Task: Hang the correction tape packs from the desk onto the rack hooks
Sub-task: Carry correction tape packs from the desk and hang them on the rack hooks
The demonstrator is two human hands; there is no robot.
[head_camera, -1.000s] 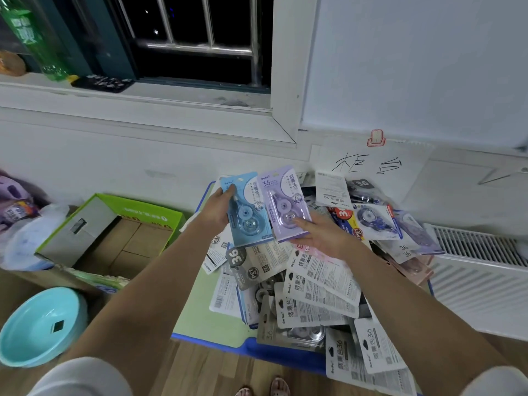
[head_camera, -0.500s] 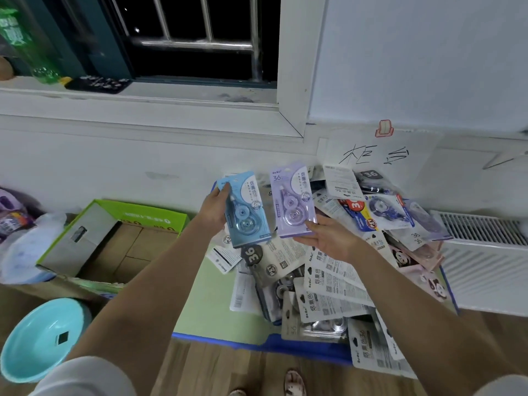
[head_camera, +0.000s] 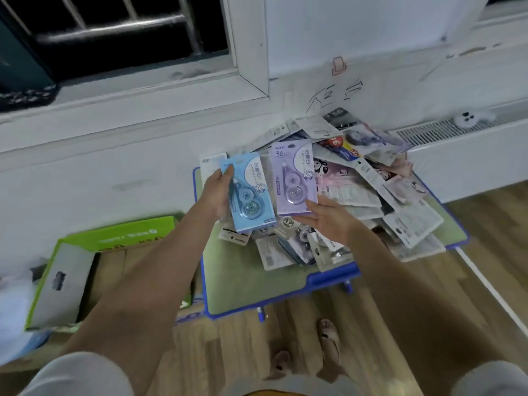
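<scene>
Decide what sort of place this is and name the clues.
Probably a room in a home, not a shop: a barred window, a wall radiator and a low desk heaped with packs on a wooden floor.

blue pack [head_camera: 251, 192] | lilac pack [head_camera: 294, 178] | desk [head_camera: 257, 284] green, blue rim | box [head_camera: 120, 235] lime green

— What are you holding?
— A blue correction tape pack [head_camera: 251, 192] and a purple pack [head_camera: 295, 178], both upright, face up, side by side
— The rest?
— A jumbled pile of packs [head_camera: 371, 195] covering your green desk [head_camera: 243, 281]
</scene>
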